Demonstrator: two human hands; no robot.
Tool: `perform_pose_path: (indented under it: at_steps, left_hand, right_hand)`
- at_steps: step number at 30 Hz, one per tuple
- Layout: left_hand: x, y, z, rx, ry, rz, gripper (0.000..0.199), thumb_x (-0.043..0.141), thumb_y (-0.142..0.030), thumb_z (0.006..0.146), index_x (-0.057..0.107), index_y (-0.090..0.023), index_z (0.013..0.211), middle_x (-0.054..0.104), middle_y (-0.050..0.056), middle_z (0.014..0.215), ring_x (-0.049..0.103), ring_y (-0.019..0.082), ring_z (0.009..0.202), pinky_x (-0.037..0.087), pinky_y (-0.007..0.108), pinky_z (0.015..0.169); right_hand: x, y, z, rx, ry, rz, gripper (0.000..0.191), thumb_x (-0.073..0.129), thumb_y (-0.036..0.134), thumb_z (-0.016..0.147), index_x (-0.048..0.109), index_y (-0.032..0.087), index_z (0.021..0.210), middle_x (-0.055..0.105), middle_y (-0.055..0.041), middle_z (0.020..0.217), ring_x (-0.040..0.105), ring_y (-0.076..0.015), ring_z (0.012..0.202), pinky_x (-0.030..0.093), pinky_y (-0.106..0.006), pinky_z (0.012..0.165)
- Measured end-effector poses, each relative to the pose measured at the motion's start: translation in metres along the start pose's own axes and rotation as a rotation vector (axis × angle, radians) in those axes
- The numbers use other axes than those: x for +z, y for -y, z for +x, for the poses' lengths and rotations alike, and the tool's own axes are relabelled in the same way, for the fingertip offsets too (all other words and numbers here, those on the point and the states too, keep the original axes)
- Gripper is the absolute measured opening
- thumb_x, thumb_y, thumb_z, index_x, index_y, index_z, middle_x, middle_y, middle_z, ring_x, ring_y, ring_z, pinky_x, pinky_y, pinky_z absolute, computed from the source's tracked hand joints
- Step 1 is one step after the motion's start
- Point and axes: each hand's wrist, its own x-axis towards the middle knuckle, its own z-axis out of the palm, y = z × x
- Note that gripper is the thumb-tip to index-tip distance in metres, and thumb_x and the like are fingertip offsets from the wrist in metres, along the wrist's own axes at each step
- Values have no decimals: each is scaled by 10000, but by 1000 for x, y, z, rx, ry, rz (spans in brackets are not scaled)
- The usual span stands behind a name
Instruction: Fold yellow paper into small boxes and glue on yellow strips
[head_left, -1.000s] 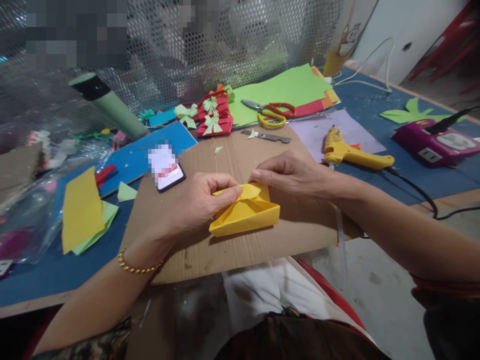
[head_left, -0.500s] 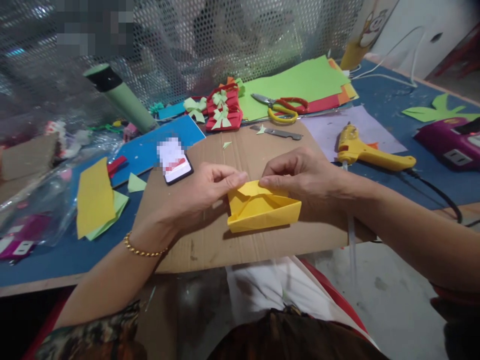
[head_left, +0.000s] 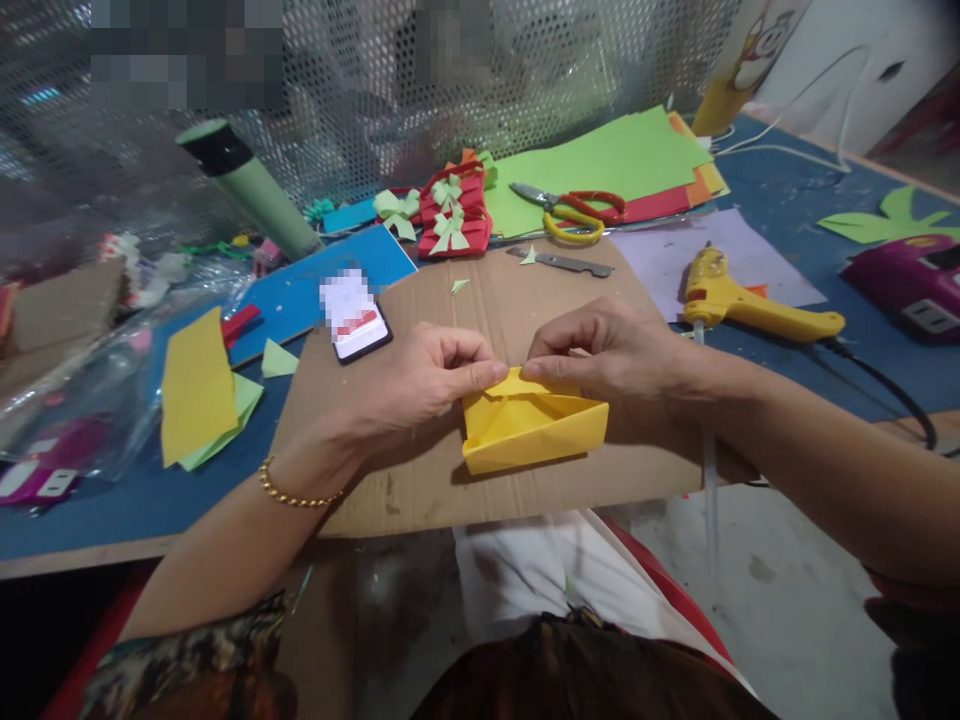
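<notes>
A folded yellow paper box (head_left: pixel 536 435) rests on the brown cardboard sheet (head_left: pixel 420 490), its open side facing me. My left hand (head_left: pixel 442 375) pinches the left part of its far edge between thumb and fingers. Close beside it, my right hand (head_left: pixel 600 350) grips the same edge farther right, thumb lying along the fold. Some fingertips are hidden behind the paper. Beyond my hands lie a grey craft-knife blade (head_left: pixel 571 264) and small green paper scraps (head_left: pixel 460 287).
A yellow glue gun (head_left: pixel 757 305) lies on purple paper at the right. Scissors (head_left: pixel 577 212), small red paper bags with green bows (head_left: pixel 454 215) and green sheets (head_left: pixel 592 160) are at the back. A phone (head_left: pixel 360 325), yellow paper strip (head_left: pixel 199 390) and green bottle (head_left: pixel 251 190) stand or lie leftward.
My thumbs have come closer together along the box's far edge, and that flap is pressed flatter. The whole view has shifted slightly.
</notes>
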Motion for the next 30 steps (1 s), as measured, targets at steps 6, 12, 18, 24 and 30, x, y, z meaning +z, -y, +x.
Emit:
perform_pose_path:
  at_steps: [6,12,18,24,30]
  left_hand:
    - [-1,6,1,-37,22,-224,463,861,-567,842,709,-149,715,635,4,668,548,96,589,423,207,534]
    - [-3,5,3,-81,84,-180,546,878,-620,829,671,-154,633,634,18,618,572,102,585,426,205,537]
    - [-10,3,3,-77,132,-156,425,849,-529,831,709,-163,666,664,19,645,569,104,603,442,208,560]
    - [-17,7,4,-99,98,-182,62,775,-218,740,782,-157,752,700,22,692,582,106,649,435,195,572]
    - [-11,8,6,-117,5,-202,87,725,-198,748,796,-157,719,677,19,637,562,96,600,428,191,551]
  right_hand:
    - [-2,-2,-1,-17,-36,17,387,673,426,974,620,190,672,488,25,625,410,-95,590,273,-288,547]
    - [-3,0,-3,-11,-56,6,462,698,548,959,636,192,672,491,20,612,399,-100,588,275,-286,536]
    - [-7,-2,-3,-3,-84,-3,497,701,597,970,646,199,677,495,16,611,409,-103,582,272,-292,524]
    - [-9,-5,-2,3,-124,38,501,716,651,946,673,210,710,549,-3,654,466,-122,613,315,-299,537]
    - [-13,1,-2,-10,-101,11,506,734,658,916,679,205,697,525,6,623,442,-122,611,309,-305,538]
